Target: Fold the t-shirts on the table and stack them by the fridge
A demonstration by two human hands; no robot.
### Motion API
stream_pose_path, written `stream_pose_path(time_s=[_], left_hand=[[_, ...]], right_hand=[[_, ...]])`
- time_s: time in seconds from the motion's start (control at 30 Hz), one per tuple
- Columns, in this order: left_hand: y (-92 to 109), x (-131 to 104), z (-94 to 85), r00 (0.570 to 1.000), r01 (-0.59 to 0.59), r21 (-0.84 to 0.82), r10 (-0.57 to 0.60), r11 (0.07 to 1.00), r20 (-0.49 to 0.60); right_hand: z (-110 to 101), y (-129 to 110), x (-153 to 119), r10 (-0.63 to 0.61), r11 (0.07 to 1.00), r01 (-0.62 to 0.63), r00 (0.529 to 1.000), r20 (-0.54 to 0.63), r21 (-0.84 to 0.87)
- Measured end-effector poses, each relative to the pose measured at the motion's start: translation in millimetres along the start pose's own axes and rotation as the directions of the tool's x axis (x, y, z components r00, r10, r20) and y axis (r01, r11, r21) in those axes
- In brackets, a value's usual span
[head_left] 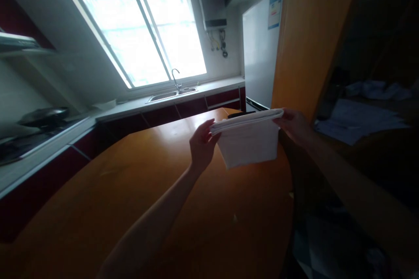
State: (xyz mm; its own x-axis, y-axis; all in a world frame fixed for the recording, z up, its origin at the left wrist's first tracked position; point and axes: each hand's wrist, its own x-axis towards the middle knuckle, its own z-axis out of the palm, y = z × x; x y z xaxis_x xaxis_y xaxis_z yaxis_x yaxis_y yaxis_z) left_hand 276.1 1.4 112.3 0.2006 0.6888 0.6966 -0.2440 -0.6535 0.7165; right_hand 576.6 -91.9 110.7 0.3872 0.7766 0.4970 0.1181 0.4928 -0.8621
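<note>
A folded white cloth is held up above the right part of the wooden table. Its thick folded edge runs along the top, and the lower part hangs down. My left hand pinches the top left corner between thumb and fingers. At the top right corner, my right hand grips the same edge. Part of a dark object shows just behind the cloth; what it is cannot be made out.
Beyond the table runs a counter with a sink and tap under a window. A pan sits on the stove at the left. An orange wooden panel and a fridge stand right. Papers lie far right.
</note>
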Motion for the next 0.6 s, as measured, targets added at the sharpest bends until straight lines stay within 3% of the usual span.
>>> stream_pose_path(time_s=[0.13,0.27,0.33,0.43,0.5,0.6], left_hand=[[-21,11,54.6,0.999,0.024,-0.106,-0.022,0.994,0.023],[-40,55,80.1,1.0,0.019,-0.172,-0.017,0.985,0.012],[-60,85,86.4,0.999,0.04,-0.21,-0.044,0.977,-0.017],[-107,117,92.3,0.981,0.149,-0.225,-0.172,0.963,-0.086],[-143,125,94.2,0.93,0.313,-0.156,-0.335,0.937,-0.149],[-187,122,93.6,0.81,0.546,-0.04,-0.539,0.837,-0.23]], right_hand=[[-48,-1,14,-0.025,0.999,0.021,0.995,-0.097,-0.038],[-62,-6,59,-0.043,0.998,0.033,0.987,-0.157,-0.062],[-57,-2,94,-0.037,0.997,0.026,0.987,-0.156,-0.075],[-40,20,145,0.039,0.989,-0.061,0.987,-0.158,-0.137],[-23,46,166,0.151,0.965,-0.184,0.972,-0.179,-0.186],[0,89,177,0.335,0.87,-0.402,0.907,-0.256,-0.285]])
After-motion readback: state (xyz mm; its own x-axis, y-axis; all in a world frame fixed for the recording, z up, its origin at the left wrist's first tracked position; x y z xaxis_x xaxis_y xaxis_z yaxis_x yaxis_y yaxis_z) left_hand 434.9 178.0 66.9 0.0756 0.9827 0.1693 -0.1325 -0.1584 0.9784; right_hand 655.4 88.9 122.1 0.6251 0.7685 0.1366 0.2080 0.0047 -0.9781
